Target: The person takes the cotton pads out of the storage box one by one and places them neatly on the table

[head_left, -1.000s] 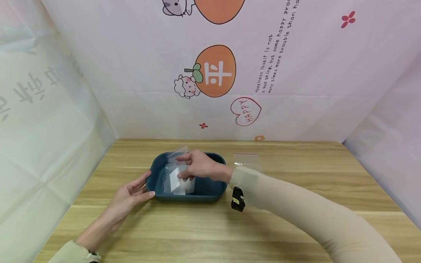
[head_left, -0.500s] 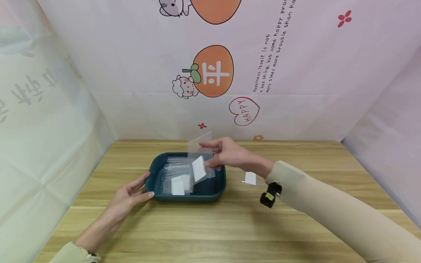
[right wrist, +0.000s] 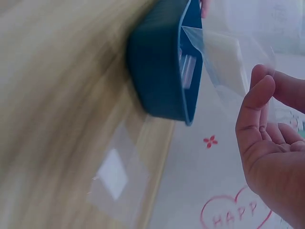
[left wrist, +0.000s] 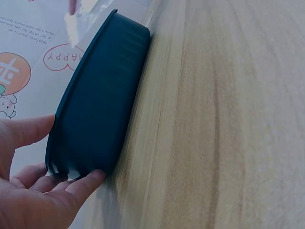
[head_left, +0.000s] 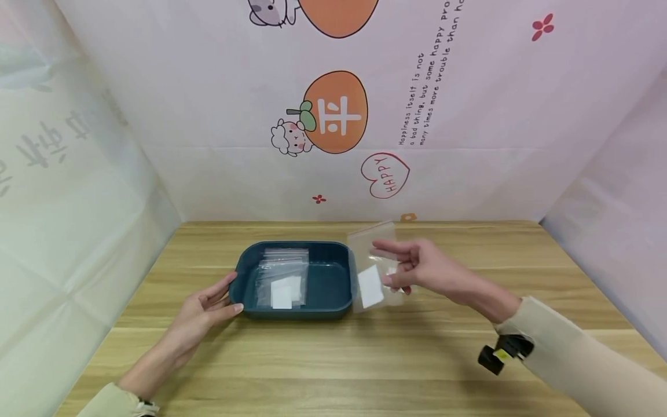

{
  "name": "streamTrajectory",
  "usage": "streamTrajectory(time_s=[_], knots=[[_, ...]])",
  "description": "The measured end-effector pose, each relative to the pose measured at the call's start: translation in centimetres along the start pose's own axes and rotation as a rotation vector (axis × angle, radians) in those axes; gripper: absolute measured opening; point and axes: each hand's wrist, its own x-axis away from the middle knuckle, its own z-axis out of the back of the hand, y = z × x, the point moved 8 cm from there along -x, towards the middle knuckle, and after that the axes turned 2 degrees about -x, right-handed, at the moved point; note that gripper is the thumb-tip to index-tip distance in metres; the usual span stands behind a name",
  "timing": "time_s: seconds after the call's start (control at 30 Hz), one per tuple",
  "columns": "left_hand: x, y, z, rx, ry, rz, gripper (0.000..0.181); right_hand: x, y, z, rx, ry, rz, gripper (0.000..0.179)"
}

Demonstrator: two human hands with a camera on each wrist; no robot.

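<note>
Left hand (head_left: 199, 313) holds the left end of the blue tray (head_left: 329, 284), grip spread, presumably to steady it; thin bags (head_left: 281, 281) overlap inside. Off the right end, right hand (head_left: 429, 269) pinches a clear bag (head_left: 365, 249) edgewise, likely sparing its white insert (head_left: 371, 288); a second bag (right wrist: 113, 175) lies on the worktop (head_left: 333, 370).

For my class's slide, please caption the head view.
Left hand holds a rounded blue plastic tray; right hand pinches a clear rectangular plastic bag.
</note>
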Motion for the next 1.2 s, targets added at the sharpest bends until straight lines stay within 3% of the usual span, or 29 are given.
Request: streamTrajectory(time_s=[0.37, 0.6, 0.8, 0.97, 1.2], knots=[[-0.1, 0.0, -0.1, 0.009, -0.002, -0.002, 0.082, 4.6, 4.6, 0.4, -0.128, 0.013, -0.058, 0.079], [0.0, 0.0, -0.1, 0.004, -0.005, -0.007, 0.082, 6.0, 7.9, -0.4, -0.169, -0.012, -0.117, 0.079], [0.0, 0.1, -0.1, -0.002, -0.005, -0.001, 0.082, 6.5, 9.8, -0.8, -0.183, -0.027, -0.114, 0.08], [0.0, 0.1, 0.0, -0.006, -0.003, -0.006, 0.082, 6.5, 10.4, -1.1, -0.163, -0.044, -0.096, 0.087], [0.0, 0.1, 0.0, -0.001, -0.007, -0.014, 0.082, 6.6, 10.4, -0.8, -0.005, 0.016, -0.071, 0.084]])
